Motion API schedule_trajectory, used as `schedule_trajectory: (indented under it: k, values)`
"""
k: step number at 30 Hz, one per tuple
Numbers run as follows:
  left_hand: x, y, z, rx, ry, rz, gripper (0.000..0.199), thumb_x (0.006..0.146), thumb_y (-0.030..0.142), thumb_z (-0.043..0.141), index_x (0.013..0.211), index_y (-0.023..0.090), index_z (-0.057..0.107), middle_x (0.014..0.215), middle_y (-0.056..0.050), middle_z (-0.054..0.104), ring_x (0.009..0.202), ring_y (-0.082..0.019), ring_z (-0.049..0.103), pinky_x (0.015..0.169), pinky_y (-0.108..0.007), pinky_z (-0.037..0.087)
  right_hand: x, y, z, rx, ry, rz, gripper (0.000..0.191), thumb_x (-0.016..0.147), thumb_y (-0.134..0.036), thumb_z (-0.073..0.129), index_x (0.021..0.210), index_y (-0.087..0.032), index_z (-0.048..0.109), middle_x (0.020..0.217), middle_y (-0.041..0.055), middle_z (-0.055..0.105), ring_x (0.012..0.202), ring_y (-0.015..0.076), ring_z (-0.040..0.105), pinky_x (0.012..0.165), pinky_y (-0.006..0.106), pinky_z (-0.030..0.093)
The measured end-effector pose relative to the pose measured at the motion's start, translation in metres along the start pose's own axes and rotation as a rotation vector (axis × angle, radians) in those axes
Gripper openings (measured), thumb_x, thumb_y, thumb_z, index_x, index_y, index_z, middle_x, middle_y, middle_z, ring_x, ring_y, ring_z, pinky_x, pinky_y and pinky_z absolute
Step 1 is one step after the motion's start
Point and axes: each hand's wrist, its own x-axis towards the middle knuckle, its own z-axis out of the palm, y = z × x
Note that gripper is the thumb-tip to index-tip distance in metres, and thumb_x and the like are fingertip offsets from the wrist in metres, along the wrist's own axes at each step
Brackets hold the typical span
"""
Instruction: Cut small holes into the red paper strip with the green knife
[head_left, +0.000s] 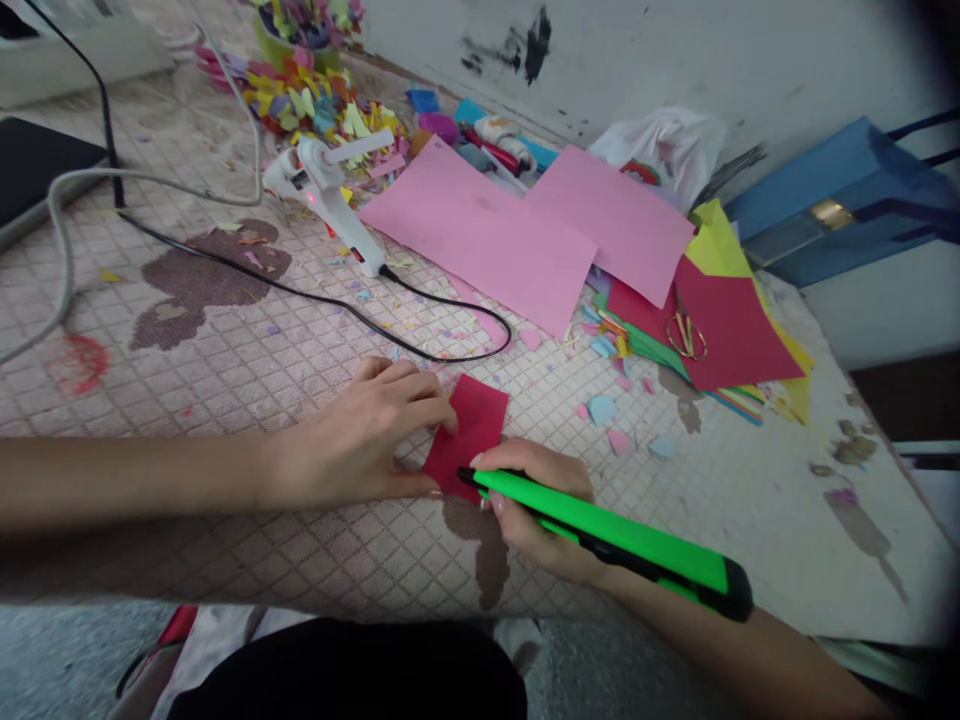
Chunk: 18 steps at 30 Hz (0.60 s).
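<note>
A small red piece of paper (470,420) lies on the quilted tablecloth near the front edge. My left hand (375,430) presses on its left side, thumb and curled fingers holding it against the table. In my right hand (536,500) is a long bright green and black pen-like tool (615,520), gripped close to its narrow black tip. That tip meets the lower part of the red paper. The tool's thick black end points toward me at the lower right; its exact kind I cannot make out.
A white glue gun (337,215) with a looping black cord rests behind my hands. Pink sheets (480,225), red paper (739,320) with small scissors (684,335), and paper scraps (602,410) lie beyond. A blue bag (840,200) stands right; a dark device (45,175) sits left.
</note>
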Motion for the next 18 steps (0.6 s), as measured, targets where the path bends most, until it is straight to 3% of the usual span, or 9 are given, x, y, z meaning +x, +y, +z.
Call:
schedule_trajectory:
  k: [9, 18]
  values:
    - [-0.002, 0.0001, -0.001, -0.005, -0.012, 0.002, 0.032, 0.077, 0.038, 0.078, 0.098, 0.022, 0.061, 0.103, -0.003, 0.062, 0.097, -0.025, 0.055, 0.086, -0.039, 0.033, 0.0011, -0.0014, -0.0013, -0.046, -0.021, -0.028, 0.02, 0.083, -0.011, 0.054, 0.095, -0.023, 0.065, 0.078, 0.0038, 0.072, 0.063, 0.0167, 0.068, 0.057, 0.028, 0.056]
    - [-0.0002, 0.0, -0.0006, -0.013, -0.017, -0.003, 0.034, 0.075, 0.04, 0.08, 0.098, 0.022, 0.062, 0.102, -0.003, 0.061, 0.096, -0.025, 0.054, 0.085, -0.038, 0.031, -0.0004, 0.0073, 0.0009, 0.021, -0.003, -0.058, 0.018, 0.083, -0.011, 0.055, 0.095, -0.019, 0.066, 0.079, 0.0025, 0.072, 0.066, 0.0132, 0.068, 0.061, 0.024, 0.056]
